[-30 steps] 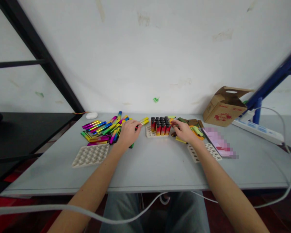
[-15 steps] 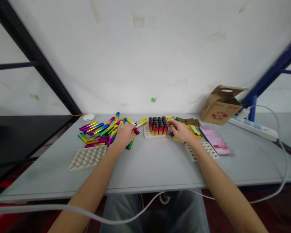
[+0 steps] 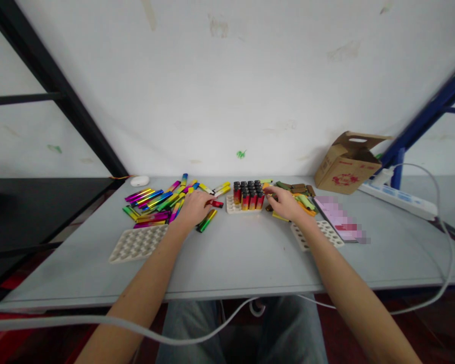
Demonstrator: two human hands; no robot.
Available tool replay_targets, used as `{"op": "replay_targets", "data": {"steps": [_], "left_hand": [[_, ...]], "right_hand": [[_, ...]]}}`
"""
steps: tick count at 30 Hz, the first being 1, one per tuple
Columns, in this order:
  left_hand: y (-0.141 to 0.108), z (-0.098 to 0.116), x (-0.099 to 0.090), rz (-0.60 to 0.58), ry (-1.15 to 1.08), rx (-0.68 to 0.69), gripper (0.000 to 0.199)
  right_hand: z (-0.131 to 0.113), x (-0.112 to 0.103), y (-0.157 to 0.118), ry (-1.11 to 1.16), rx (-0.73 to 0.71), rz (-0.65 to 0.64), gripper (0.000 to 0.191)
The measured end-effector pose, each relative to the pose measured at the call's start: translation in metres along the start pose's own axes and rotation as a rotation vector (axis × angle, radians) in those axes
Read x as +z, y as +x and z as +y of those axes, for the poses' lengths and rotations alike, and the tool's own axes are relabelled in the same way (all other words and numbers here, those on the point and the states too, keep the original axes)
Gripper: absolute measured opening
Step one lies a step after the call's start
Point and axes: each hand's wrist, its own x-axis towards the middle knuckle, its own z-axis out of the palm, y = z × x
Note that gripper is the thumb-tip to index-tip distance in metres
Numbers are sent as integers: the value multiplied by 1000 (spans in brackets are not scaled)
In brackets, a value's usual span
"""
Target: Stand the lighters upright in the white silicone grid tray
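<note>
My left hand (image 3: 194, 206) pinches a small red cylinder with a dark end (image 3: 217, 203) between thumb and fingertips, above the table. A pile of shiny two-coloured cylinders (image 3: 167, 200) lies behind and left of it. Beside the hand rests a green-and-yellow cylinder (image 3: 208, 221). Red-and-yellow cylinders with black tops (image 3: 249, 196) stand upright in rows in a white holed tray (image 3: 233, 208), whose left holes are bare. My right hand (image 3: 282, 202) is at that tray's right side, fingers bent and apart; whether it touches the cylinders I cannot tell.
White holed trays lie front left (image 3: 136, 245) and under my right forearm (image 3: 331, 235). Green, brown and orange pieces (image 3: 303, 194) are behind my right hand. A phone (image 3: 337, 220), an open cardboard box (image 3: 345, 169) and a power strip (image 3: 398, 199) stand right; a white case (image 3: 139, 181) back left.
My left hand has drawn slightly toward me with the red cylinder, which now shows more. The green-and-yellow cylinder beside it is more exposed. My right hand stays by the tray.
</note>
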Motion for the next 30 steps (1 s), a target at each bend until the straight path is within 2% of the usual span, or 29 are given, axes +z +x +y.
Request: {"op": "replay_targets", "data": {"steps": [5,9,12,15,17,19,22,24,27,30], "left_hand": [[0,0,-2,-41,4,48,28],[1,1,-1,17,-67,56,26],[2,5,-5,149,-160,40,27],[2,15,-13,358,-254,18,28],[0,27,-17,472,-312,33,29],[-3,44,-18,514,-367,85,28],[-10,71,-10,487,-410,205,29],[-15,87,-2,478,-435,213,30],[-18,98,8,511,-463,177,29],[-19,98,9,596,-433,160,29]], "right_hand": [[1,1,0,16,-8,6,33],[3,3,0,27,-11,56,33],[-1,1,0,42,-33,217,33],[-13,-4,-3,102,-62,419,29],[-26,-7,-8,126,-73,484,26],[-39,-7,-14,151,-134,449,24],[-57,0,-20,168,-274,294,23],[-66,7,-21,174,-295,227,25],[-74,18,-21,232,-241,260,29],[-78,25,-20,344,-168,293,32]]}}
